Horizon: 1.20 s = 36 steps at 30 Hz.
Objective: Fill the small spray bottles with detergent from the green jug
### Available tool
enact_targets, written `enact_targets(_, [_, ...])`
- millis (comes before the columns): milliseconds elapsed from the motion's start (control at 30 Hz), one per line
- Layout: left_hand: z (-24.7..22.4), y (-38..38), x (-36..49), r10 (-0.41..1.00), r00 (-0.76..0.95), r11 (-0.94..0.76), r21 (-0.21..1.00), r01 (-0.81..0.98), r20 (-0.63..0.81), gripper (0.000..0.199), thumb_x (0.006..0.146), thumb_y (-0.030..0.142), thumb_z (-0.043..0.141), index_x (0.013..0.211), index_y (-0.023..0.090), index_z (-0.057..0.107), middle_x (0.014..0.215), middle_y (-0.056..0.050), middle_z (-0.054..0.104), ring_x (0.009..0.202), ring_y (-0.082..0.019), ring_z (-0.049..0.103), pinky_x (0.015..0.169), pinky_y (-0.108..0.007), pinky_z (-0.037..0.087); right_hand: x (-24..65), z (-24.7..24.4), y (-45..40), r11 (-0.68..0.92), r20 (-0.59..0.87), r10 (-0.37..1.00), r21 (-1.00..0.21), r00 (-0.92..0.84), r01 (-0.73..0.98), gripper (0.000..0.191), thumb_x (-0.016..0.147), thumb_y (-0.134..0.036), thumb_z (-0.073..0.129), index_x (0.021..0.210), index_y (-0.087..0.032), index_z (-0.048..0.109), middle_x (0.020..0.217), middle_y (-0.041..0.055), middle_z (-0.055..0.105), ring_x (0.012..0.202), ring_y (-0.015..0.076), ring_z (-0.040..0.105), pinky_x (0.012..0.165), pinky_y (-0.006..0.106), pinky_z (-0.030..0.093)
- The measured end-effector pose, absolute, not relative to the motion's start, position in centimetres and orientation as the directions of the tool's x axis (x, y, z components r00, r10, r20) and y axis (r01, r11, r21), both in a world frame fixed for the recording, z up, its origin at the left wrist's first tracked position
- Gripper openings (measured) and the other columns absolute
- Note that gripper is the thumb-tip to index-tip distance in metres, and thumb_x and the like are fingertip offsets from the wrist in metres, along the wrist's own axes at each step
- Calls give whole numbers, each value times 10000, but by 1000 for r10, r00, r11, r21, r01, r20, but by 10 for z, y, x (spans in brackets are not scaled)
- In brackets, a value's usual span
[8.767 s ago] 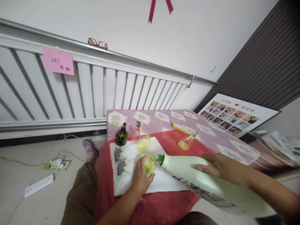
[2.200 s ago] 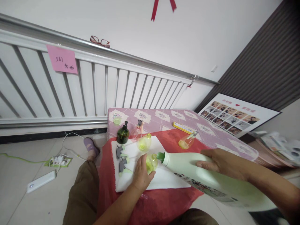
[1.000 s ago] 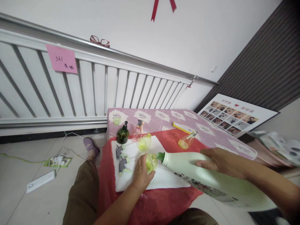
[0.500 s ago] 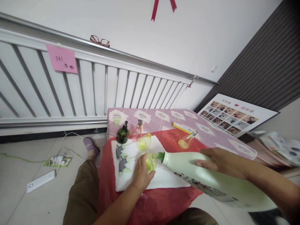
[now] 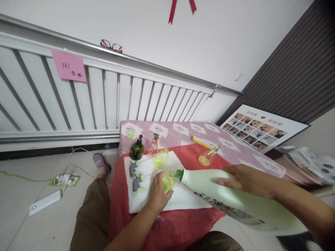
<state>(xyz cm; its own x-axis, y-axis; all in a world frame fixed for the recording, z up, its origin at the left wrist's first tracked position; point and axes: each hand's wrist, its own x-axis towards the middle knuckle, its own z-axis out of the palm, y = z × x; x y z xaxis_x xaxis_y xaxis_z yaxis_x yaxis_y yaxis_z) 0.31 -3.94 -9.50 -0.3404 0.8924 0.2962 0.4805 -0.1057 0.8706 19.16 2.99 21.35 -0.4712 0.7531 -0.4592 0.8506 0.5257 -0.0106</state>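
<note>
My left hand [image 5: 157,193] grips a small clear yellow-green bottle [image 5: 168,180] standing on a white towel [image 5: 180,200]. My right hand [image 5: 246,179] holds a big pale green jug [image 5: 225,200] tipped on its side, its green spout [image 5: 179,173] at the small bottle's mouth. A second yellow-green bottle [image 5: 160,159] stands open just behind. Two grey spray heads [image 5: 134,176] lie on the towel to the left.
A dark green pump bottle [image 5: 136,150], a clear pinkish bottle [image 5: 153,144] and an orange-tinted bottle [image 5: 207,157] stand on the low table's red cloth [image 5: 188,157]. A yellow flat box [image 5: 203,142] lies further back. A radiator [image 5: 78,101] lines the wall; a framed photo board [image 5: 261,127] leans right.
Almost nothing has changed: both hands keep the same hold, with the jug's spout at the small bottle. The view has shifted very slightly.
</note>
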Motion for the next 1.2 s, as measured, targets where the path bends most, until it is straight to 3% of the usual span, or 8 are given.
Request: enact_targets(1200, [-95,-40,4,895,-338,-97,866,491,291,816,694,233,648,1411,196,260,1416,-140,416,1340,-287,371,1134,-447,317,188,217,26,530,-459,750,-16,-477,848,482,834,-653,397,758,-200,544,761,86,644,716,248,604,624,330,403])
